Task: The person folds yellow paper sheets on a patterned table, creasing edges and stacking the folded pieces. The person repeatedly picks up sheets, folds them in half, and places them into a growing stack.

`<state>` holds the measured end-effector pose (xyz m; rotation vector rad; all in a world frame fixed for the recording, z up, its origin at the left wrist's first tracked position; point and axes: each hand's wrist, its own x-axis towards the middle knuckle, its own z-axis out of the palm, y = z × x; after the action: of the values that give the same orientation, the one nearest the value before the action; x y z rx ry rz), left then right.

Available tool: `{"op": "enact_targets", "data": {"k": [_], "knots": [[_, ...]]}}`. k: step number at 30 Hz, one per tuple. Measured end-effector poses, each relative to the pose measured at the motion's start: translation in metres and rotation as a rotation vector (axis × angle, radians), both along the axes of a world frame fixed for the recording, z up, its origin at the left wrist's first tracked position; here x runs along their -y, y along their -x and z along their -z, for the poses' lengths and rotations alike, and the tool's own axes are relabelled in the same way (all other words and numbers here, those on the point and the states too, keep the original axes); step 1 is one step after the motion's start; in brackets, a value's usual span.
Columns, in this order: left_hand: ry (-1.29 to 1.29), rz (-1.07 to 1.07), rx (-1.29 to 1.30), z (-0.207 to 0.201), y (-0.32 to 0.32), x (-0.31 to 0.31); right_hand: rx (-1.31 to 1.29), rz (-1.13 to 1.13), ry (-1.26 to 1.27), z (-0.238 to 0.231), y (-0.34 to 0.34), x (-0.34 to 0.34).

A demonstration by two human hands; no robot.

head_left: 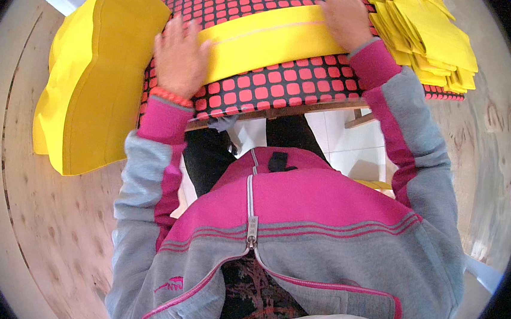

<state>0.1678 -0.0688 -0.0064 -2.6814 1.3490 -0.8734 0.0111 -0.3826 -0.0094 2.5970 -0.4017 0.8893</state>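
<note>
A long yellow fabric-like strip (271, 36) with a pale line along its length lies flat across a padded-looking surface with a pink and black pattern (246, 93). My left hand (181, 60), a little blurred, is at the strip's left end with its fingers stretched out and apart. At the strip's right end, my right hand (346, 19) lies flat with its fingers extended toward the far side, some of them cut off by the picture's upper edge. Neither hand grips anything. A red beaded band (171, 97) circles my left wrist.
Large yellow sheets (99, 81) hang down at the left of the patterned surface. A layered pile of yellow pieces (427, 38) sits at its right. Wooden boards (42, 203) flank me on both sides. Below the near edge show my dark-clothed legs and a pale tiled floor (353, 143).
</note>
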Motion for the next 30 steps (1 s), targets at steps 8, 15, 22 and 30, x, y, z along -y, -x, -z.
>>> {"op": "enact_targets", "data": {"k": [8, 15, 22, 30], "knots": [[0.009, 0.173, -0.271, 0.024, 0.028, 0.047, 0.004, -0.374, -0.220, 0.027, -0.039, -0.073], [0.013, 0.001, -0.355, 0.025, -0.009, -0.024, -0.072, -0.222, -0.140, 0.038, 0.011, 0.024], [0.077, -0.047, -0.358, 0.019, -0.022, -0.046, -0.218, -0.019, -0.138, 0.014, 0.004, 0.034], [0.759, 0.399, -1.257, -0.001, 0.124, -0.083, -0.080, -0.296, -0.297, 0.011, -0.009, 0.023]]}}
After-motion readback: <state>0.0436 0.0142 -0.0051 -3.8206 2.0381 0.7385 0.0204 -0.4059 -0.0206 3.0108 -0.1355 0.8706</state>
